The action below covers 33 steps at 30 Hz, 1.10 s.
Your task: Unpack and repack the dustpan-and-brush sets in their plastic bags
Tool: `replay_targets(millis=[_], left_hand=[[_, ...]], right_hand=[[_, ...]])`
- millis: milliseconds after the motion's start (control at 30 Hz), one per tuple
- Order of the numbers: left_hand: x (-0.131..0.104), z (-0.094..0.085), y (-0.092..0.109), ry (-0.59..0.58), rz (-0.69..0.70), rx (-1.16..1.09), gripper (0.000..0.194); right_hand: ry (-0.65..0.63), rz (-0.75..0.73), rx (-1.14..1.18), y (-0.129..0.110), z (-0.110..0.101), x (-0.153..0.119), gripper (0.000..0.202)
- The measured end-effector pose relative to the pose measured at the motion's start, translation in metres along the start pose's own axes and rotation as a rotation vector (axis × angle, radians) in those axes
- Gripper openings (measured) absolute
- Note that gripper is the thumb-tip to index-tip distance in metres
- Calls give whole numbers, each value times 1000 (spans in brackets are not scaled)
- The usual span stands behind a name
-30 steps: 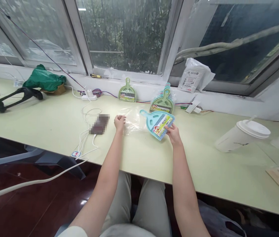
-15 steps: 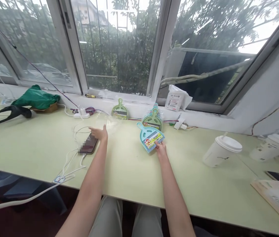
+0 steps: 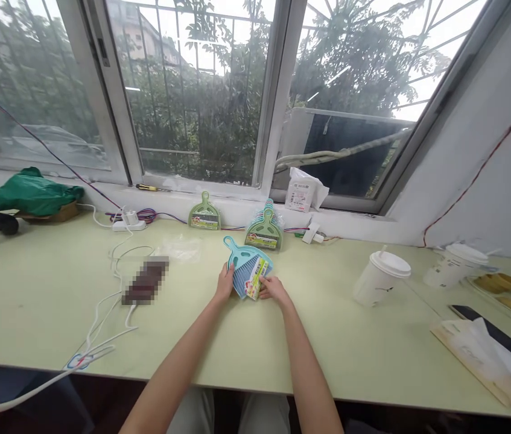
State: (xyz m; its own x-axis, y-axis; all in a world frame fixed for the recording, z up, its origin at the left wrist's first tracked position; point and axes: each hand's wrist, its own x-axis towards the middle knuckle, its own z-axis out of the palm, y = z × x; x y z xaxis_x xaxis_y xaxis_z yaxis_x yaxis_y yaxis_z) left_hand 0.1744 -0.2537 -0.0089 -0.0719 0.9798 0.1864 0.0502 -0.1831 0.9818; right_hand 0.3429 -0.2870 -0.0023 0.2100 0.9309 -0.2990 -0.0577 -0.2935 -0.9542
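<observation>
A light blue dustpan with a blue-bristled brush in it is held tilted just above the table. My left hand is closed on its left edge. At its lower right, my right hand pinches a yellow-green printed label card, which lies slanted across the bristles. Whether the right fingers also grip the pan's edge is hidden. Behind, a stack of dustpans, green in front, leans by the wall, with a single green dustpan to its left.
Clear plastic wrap and a blurred-out phone with white cables lie left on the table. Lidded paper cups, a dark phone and a tissue pack are at right. A power strip sits at the back left.
My left hand has come from beside the phone to the dustpan's left edge. The dustpan has moved nearer to me, and the label card now slants more steeply. The plastic wrap lies free.
</observation>
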Motion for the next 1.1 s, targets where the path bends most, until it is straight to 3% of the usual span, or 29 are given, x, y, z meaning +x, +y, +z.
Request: replay_targets(millis=[33, 100, 167, 200, 267, 333, 467, 567, 767, 900, 1033, 1100], left_hand=[[1, -6, 1, 22, 2, 8, 51], [3, -17, 4, 90, 11, 48, 50], [3, -23, 9, 138, 17, 104, 50], [3, -24, 11, 141, 25, 129, 50], [0, -23, 15, 110, 62, 164, 51], [-5, -19, 20, 38, 122, 187, 52], [-20, -12, 33, -151, 234, 272, 54], [-31, -9, 42, -225, 263, 332, 56], [-34, -9, 47, -246, 279, 342, 57], [-20, -12, 41, -284, 277, 207, 56], [4, -33, 29, -102, 116, 358, 53], [14, -50, 24, -65, 55, 543, 50]], right_hand=[[69, -18, -12, 0, -6, 0, 28], [335, -107, 73, -3, -21, 0, 34], [596, -192, 230, -6, -36, -1, 50], [667, -204, 292, -8, -41, -2, 59], [633, -169, 265, -11, -42, -7, 75], [512, -189, 14, -12, -31, -15, 78], [488, -614, -578, -13, 8, -34, 57], [518, -791, -762, -17, 22, -46, 43], [421, -866, -845, -22, 16, -49, 32], [451, -848, -768, -19, 21, -47, 33], [586, -845, -575, -25, 11, -49, 47], [641, -843, -625, -29, -4, -47, 44]])
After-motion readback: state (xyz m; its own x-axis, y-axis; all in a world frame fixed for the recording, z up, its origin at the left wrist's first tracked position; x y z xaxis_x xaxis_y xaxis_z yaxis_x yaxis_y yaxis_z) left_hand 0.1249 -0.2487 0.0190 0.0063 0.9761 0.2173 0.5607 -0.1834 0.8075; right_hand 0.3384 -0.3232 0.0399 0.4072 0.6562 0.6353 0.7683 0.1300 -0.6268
